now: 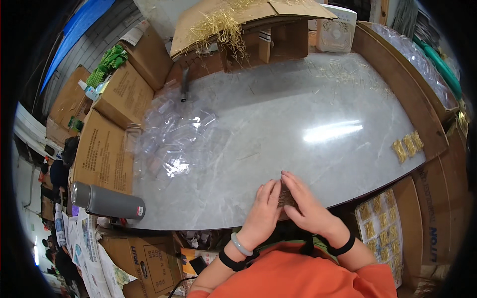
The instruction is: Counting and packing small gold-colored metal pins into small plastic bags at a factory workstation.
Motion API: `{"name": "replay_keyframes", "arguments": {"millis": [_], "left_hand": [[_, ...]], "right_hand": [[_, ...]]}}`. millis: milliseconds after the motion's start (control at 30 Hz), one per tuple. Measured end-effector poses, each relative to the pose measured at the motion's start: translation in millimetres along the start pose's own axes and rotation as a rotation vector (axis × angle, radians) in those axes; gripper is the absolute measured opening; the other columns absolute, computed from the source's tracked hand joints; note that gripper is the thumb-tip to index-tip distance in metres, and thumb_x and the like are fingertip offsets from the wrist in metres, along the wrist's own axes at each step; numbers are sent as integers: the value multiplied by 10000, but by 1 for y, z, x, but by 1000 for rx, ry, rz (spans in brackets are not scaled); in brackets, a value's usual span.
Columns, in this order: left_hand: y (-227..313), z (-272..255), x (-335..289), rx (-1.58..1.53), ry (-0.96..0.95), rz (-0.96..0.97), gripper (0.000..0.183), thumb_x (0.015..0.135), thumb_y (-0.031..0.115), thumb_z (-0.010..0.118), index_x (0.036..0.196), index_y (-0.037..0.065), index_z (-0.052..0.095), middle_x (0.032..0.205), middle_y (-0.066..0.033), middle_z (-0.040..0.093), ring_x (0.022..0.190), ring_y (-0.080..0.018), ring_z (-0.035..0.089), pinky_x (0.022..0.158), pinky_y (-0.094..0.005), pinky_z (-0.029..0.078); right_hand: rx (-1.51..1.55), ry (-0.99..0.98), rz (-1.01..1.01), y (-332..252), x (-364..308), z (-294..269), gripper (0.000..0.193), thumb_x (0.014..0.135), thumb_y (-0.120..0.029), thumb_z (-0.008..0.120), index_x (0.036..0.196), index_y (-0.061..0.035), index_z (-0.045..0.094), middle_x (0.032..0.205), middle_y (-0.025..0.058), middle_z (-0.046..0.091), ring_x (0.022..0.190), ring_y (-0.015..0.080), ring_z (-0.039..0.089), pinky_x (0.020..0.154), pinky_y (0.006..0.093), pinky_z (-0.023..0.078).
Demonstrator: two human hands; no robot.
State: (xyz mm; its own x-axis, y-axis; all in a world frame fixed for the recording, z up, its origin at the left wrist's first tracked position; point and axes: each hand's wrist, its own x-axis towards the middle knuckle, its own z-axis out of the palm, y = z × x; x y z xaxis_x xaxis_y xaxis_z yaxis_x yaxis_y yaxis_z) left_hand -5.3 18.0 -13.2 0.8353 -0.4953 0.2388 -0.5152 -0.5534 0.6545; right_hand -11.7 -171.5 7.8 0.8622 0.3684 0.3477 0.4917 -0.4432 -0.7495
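At the table's near edge, my left hand (266,207) and my right hand (309,208) face each other with a small bundle of thin golden-brown wire pieces (286,197) between them. My left fingers press along one side of it. The right fingers and thumb close round the other side. My hands hide most of the bundle. On the right part of the table lie small golden bundles (407,146) in a row. Clear plastic boxes (181,129) are heaped at the left.
A grey flask (107,200) lies at the left edge. Loose golden wires (218,30) hang over a cardboard shelter (293,42) at the back, beside a white fan (336,32). Below the right edge, a box (380,223) holds several golden bundles. Cartons (107,149) line the left.
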Motion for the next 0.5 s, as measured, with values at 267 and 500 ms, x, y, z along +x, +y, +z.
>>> {"name": "replay_keyframes", "arguments": {"millis": [267, 500], "left_hand": [[-15, -44, -5, 169, 32, 30, 697, 792, 259, 846, 1379, 5, 566, 1477, -196, 462, 1270, -405, 514, 1045, -455, 455], [-7, -56, -4, 192, -43, -87, 432, 811, 265, 826, 1180, 71, 713, 1097, -134, 616, 986, -345, 636, 841, -422, 531]], "right_hand": [[-343, -135, -263, 22, 1, -5, 438, 857, -84, 673, 1290, -60, 613, 1294, 93, 646, 1243, 300, 580, 1060, 455, 460], [-300, -110, -273, 24, 3, -5, 382, 874, -77, 657, 1254, -58, 630, 1304, 112, 636, 1196, 306, 599, 1012, 446, 484]]}}
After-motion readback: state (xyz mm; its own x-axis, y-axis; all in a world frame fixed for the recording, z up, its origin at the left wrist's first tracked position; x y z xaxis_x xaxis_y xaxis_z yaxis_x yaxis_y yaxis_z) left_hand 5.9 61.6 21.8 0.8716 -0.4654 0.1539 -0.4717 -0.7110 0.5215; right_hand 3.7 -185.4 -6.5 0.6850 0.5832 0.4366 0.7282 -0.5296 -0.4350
